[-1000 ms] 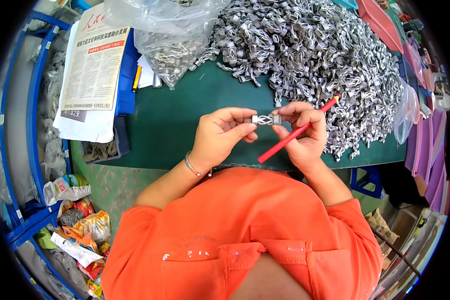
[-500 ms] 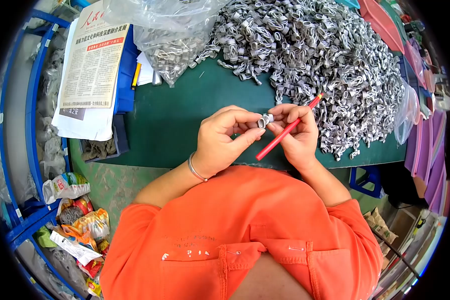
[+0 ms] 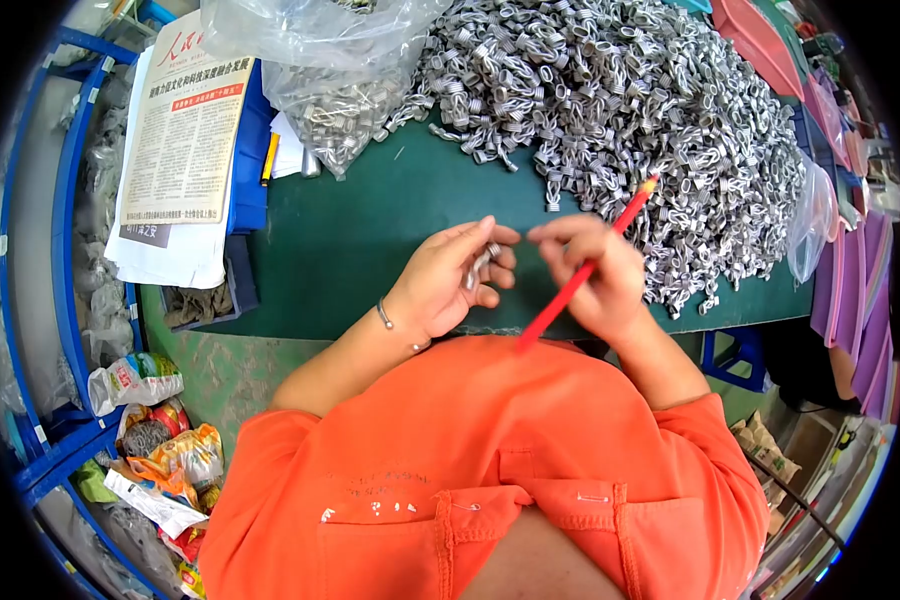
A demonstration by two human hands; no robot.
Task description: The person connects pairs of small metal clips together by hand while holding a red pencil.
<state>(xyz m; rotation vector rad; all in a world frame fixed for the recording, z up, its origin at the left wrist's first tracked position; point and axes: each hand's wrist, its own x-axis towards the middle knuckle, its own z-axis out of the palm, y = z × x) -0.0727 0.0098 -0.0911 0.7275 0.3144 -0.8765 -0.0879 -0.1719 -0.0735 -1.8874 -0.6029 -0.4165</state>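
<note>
A small silver metal piece lies in my left hand, held between the thumb and the curled fingers. To its right, my right hand grips a red pencil, which slants from lower left to upper right across the palm. The right hand does not touch the metal piece. Behind both hands, a large heap of similar looped silver pieces spreads over the green table.
A clear plastic bag of silver pieces stands at the back. On the left, a newspaper and papers lie on a blue bin, near a yellow marker. A red tray is at the back right.
The silver piece was between the fingertips of both hands. It now rests in the left hand alone, and the right hand has let go of it and moved slightly away, still with the pencil.
</note>
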